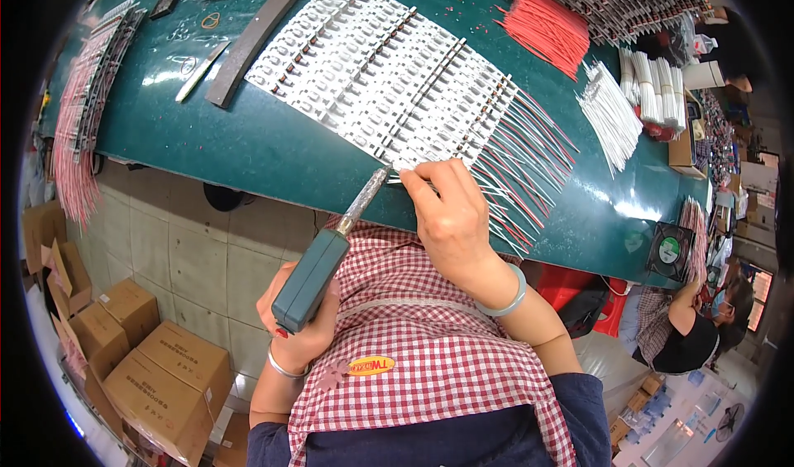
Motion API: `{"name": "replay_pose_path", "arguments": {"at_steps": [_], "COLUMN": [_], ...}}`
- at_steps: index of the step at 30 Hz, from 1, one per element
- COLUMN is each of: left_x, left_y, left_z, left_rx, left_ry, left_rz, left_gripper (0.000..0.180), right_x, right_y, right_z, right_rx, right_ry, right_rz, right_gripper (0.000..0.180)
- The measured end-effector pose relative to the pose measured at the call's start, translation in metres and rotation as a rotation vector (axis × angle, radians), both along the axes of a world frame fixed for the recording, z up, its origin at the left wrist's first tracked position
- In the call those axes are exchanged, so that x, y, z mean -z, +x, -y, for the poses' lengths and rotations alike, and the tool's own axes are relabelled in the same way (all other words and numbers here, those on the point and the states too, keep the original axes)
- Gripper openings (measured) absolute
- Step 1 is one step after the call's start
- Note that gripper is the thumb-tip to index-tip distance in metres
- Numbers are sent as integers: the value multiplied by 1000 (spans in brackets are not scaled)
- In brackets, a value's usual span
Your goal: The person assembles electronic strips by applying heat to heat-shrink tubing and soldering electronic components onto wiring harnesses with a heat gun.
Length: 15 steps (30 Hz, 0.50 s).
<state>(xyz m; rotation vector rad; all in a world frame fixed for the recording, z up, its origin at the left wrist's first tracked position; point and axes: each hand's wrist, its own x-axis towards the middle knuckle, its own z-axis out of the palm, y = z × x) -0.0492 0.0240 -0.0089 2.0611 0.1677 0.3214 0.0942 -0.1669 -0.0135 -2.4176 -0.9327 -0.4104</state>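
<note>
My left hand is wrapped around a dark green soldering gun, whose long metal barrel points up to the near corner of a white panel of small circuit boards. The gun's tip is close beside the fingertips of my right hand. Those fingers are pinched at the panel's near edge, on what looks like the end of a thin white wire; most of it is hidden. Rows of small dark and brown parts run across the panel. Red and white wires fan out from its right side.
On the green table lie a dark bar, a knife, red wires and white wires. Wired boards overhang the left edge. A small fan stands right. Cartons sit lower left; a co-worker sits right.
</note>
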Motion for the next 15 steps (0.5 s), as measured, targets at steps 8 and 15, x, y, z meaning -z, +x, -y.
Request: {"name": "replay_pose_path", "arguments": {"at_steps": [8, 15], "left_x": [4, 13], "left_y": [-5, -16], "left_z": [-2, -2], "left_rx": [-25, -124], "left_ry": [-17, -116], "left_rz": [-34, -65], "left_gripper": [19, 20], "right_x": [-2, 2], "right_y": [-2, -3], "right_z": [-5, -4], "right_rx": [43, 42], "right_ry": [12, -7], "right_rz": [16, 28], "right_gripper": [29, 28]}}
